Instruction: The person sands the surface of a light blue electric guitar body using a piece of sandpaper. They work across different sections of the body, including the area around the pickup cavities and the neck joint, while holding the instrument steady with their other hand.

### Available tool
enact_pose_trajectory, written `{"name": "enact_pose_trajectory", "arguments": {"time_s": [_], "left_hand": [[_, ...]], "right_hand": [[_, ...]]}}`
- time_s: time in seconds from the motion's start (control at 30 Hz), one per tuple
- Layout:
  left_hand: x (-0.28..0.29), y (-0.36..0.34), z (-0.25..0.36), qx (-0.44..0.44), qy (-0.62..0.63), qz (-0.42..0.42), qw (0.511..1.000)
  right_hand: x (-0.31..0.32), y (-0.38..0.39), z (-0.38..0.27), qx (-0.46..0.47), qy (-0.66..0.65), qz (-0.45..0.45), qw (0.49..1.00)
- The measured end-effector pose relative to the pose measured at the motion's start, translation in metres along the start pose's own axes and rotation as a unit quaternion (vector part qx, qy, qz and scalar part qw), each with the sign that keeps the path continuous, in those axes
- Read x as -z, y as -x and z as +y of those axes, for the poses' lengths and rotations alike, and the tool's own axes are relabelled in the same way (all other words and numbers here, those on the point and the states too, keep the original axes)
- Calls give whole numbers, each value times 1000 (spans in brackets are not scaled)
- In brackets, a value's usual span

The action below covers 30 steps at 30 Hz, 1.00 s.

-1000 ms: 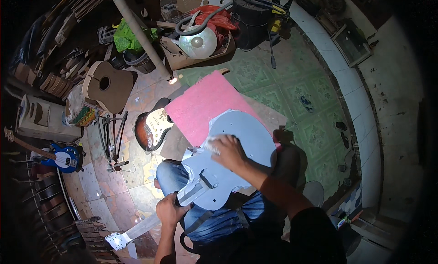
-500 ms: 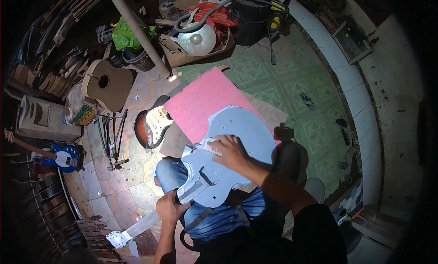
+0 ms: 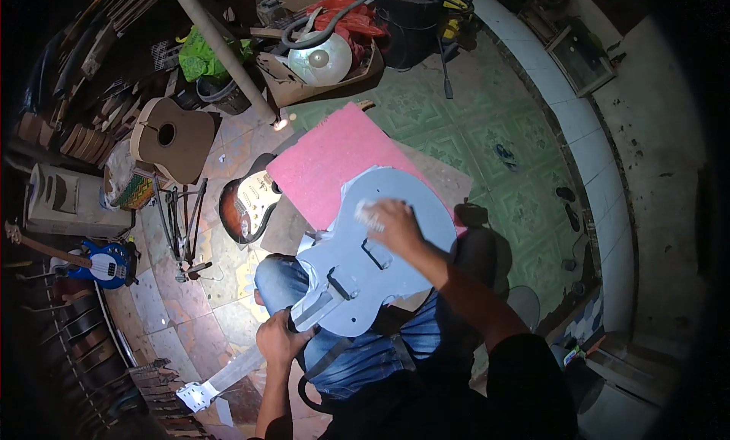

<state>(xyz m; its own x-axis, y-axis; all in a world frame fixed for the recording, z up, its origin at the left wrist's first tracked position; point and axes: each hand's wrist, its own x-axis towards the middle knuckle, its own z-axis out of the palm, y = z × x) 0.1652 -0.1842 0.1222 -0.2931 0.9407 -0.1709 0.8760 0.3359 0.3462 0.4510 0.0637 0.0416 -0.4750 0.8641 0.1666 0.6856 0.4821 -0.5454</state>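
A grey-primed electric guitar body lies across my lap, its pale neck running down to the lower left. My left hand grips the neck where it meets the body. My right hand presses a small pale piece, seemingly sandpaper, flat against the upper face of the body. A pink board lies on the floor just beyond the guitar.
A sunburst electric guitar lies on the tiled floor to the left, an unfinished acoustic body beyond it, and a blue bass at far left. A wooden pole, boxes, hoses and a black bucket crowd the back.
My right hand has slid slightly up and left across the guitar body's face with the pale piece under it. The left hand keeps its grip on the neck.
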Motion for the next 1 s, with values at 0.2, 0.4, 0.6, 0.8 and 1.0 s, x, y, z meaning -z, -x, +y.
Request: {"name": "enact_pose_trajectory", "arguments": {"time_s": [0.2, 0.4, 0.6, 0.8, 1.0], "left_hand": [[1, -6, 5, -3, 0, -10, 1000], [4, -1, 3, 9, 1, -19, 1000], [0, -7, 7, -2, 4, -10, 1000], [3, -3, 5, 3, -5, -8, 1000], [0, -5, 7, -4, -9, -8, 1000]], "right_hand": [[16, -29, 44, -180, 40, 82, 979], [7, 18, -17, 46, -4, -20, 999], [10, -10, 56, -198, 82, 100, 972], [0, 32, -32, 35, -6, -38, 999], [17, -2, 32, -203, 49, 103, 973]]}}
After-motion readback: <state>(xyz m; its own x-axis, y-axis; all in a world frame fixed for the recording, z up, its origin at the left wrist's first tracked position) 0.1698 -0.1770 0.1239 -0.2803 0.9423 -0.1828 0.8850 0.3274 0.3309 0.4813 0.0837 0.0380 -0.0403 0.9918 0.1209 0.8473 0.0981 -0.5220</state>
